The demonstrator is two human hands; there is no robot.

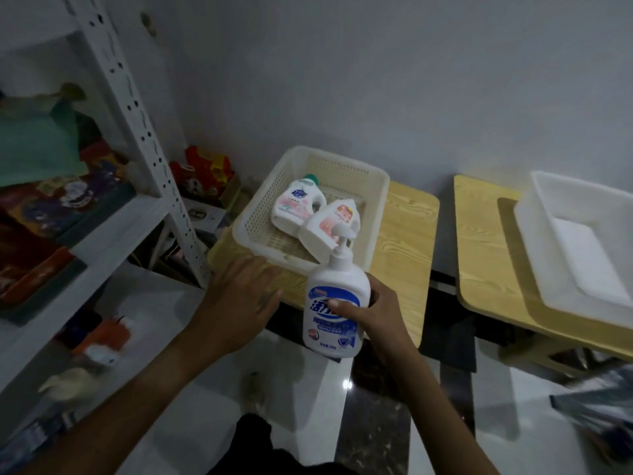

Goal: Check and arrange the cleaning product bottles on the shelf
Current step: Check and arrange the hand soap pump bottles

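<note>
My right hand (378, 315) grips a white pump bottle (334, 303) with a blue label, held upright in front of a low wooden table. My left hand (239, 299) reaches forward with fingers straight, touching the near rim of a cream perforated basket (373, 214). Inside the basket lie two white detergent jugs with pink labels: one with a green cap (298, 204) at the left, another (329, 228) leaning beside it. The white metal shelf (137, 138) stands at the left.
The basket sits on a light wooden table (407, 241). A second wooden table (479, 255) at the right carries a white plastic tub (548, 186). Boxes and cloth fill the shelf's levels; red packages (205, 169) sit behind it. Glossy tiled floor lies below.
</note>
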